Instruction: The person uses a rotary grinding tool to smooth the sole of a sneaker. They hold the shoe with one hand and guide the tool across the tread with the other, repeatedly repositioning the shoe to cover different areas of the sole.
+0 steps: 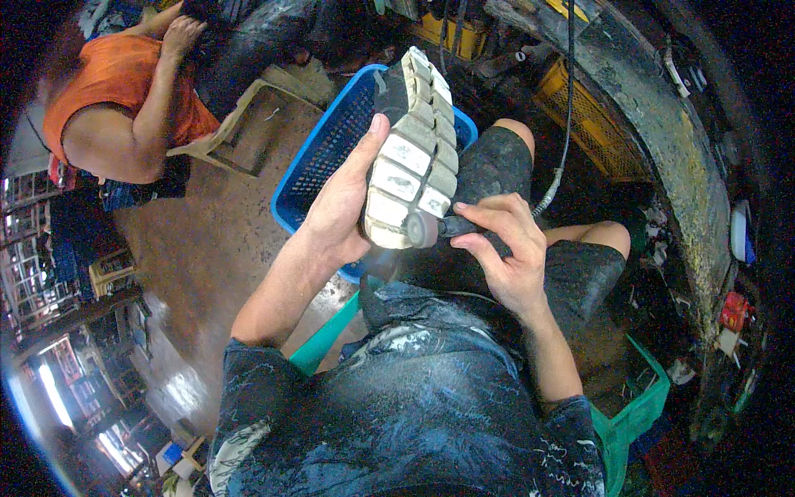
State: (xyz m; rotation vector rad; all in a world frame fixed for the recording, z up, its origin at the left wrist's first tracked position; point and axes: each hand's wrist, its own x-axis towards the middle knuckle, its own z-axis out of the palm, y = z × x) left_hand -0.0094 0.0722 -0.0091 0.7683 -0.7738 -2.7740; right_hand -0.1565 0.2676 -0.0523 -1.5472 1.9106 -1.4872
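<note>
My left hand (pixel 344 203) grips a shoe (pixel 406 153) by its side, its pale segmented sole facing up, with some dark material showing behind its upper part. My right hand (pixel 505 240) has fingers closed on a dark handheld rotary tool (pixel 451 228). The tool's round grinding head (pixel 421 229) is at the lower end of the sole, apparently against it; it looks blurred. A hose (pixel 551 190) with a coiled end runs up from beside the right hand. Below the shoe is a blue perforated basket (pixel 298 186), partly hidden by it and my arm.
At upper left a co-worker in orange (pixel 124 83) bends beside a pale wooden frame (pixel 244 128). Yellow crates (pixel 580 124) lie at upper right beside a long worn ledge (pixel 679 207). My knees are bent; a green plastic frame (pixel 633 398) shows beside my right hip.
</note>
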